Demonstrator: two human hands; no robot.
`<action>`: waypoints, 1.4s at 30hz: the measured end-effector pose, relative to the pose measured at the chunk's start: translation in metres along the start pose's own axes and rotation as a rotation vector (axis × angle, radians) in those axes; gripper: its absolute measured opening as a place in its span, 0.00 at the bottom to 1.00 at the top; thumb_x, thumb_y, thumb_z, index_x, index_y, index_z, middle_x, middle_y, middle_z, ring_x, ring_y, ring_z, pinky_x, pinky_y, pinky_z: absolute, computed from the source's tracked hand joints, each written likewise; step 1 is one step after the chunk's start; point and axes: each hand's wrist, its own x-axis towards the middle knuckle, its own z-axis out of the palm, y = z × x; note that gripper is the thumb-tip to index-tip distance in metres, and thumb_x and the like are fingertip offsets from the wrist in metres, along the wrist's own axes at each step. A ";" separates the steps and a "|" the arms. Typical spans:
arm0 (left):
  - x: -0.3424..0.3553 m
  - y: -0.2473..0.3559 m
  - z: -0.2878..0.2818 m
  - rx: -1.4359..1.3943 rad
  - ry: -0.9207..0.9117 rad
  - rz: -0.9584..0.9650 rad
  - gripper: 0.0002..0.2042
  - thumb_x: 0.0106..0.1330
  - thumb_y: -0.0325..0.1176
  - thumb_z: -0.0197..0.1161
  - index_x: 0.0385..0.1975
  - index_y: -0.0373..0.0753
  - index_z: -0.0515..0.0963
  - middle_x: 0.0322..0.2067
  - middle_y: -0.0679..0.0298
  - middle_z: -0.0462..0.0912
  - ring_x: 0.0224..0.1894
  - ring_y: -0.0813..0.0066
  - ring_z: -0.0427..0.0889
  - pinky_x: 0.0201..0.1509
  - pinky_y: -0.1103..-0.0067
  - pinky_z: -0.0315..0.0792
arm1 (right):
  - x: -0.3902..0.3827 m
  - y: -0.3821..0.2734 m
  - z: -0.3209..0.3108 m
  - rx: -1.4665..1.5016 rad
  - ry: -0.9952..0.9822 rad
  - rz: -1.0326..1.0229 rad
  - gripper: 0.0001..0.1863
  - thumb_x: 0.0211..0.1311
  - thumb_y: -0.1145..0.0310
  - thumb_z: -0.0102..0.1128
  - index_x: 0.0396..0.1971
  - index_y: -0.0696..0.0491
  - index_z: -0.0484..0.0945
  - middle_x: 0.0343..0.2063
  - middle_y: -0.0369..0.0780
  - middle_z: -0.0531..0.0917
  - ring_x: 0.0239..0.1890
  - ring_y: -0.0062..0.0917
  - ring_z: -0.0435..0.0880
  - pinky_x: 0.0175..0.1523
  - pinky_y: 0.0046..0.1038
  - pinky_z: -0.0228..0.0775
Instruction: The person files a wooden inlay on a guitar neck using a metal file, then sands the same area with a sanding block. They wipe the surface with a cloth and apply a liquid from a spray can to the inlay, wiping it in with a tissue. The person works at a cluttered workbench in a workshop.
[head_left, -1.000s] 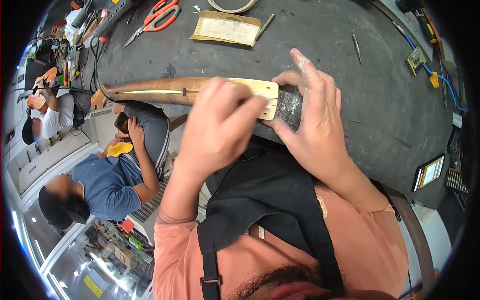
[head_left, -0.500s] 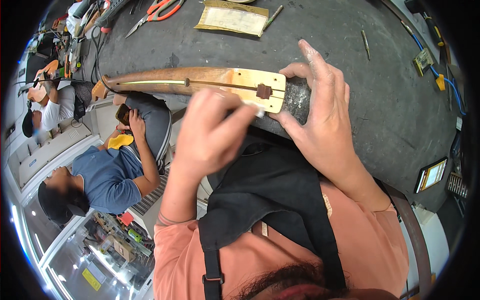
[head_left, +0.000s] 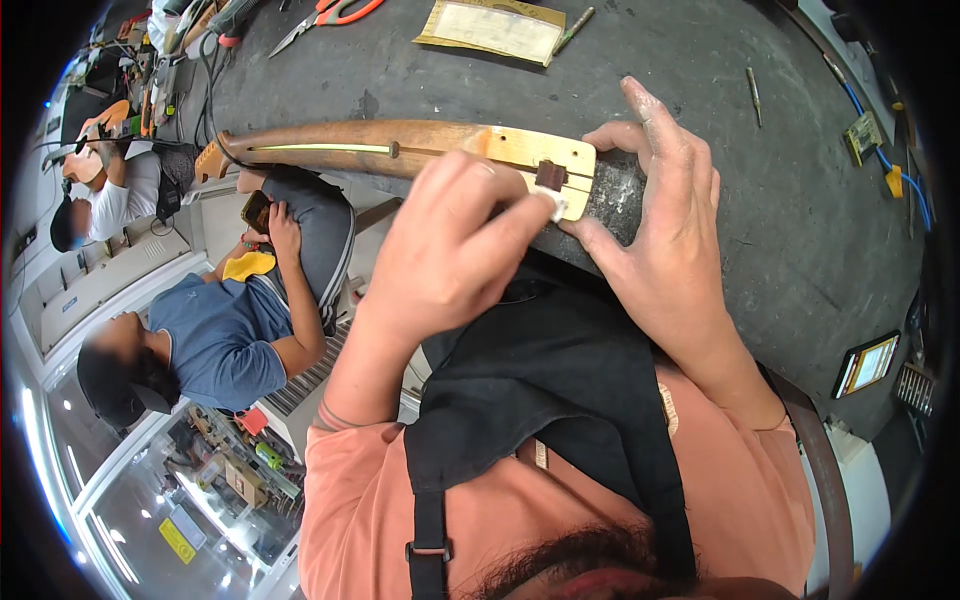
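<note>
A wooden guitar neck (head_left: 455,140) lies lengthwise on the dark table, with a long central slot, a pale strip set in it and a bare heel with small screw holes. A small dark brown block (head_left: 550,176) sits in the slot at the heel. My left hand (head_left: 445,245) is closed, pinching a small crumpled white wad (head_left: 556,204), cloth or paper, against the heel beside the brown block. My right hand (head_left: 665,205) spans the heel end, thumb at the near corner and a finger at the far corner, the forefinger raised. Pale dust marks its fingers.
Red-handled scissors (head_left: 340,12), a tan paper sheet (head_left: 492,30) and thin pen-like tools (head_left: 754,97) lie on the dark tabletop (head_left: 800,250). A tablet (head_left: 866,365) is at right. A seated person (head_left: 210,345) is close on the left; another (head_left: 125,190) holds a guitar behind.
My left hand has slid right along the heel, bringing the white wad beside the brown block. My right hand stays at the heel end. The whole view has shifted slightly.
</note>
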 end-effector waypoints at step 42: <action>0.023 -0.002 0.003 -0.065 -0.048 0.000 0.15 0.57 0.20 0.74 0.45 0.36 0.87 0.39 0.59 0.83 0.38 0.55 0.80 0.43 0.64 0.76 | -0.003 0.005 0.005 0.000 0.049 0.001 0.57 0.50 0.78 0.84 0.81 0.54 0.60 0.57 0.38 0.87 0.62 0.37 0.77 0.74 0.42 0.60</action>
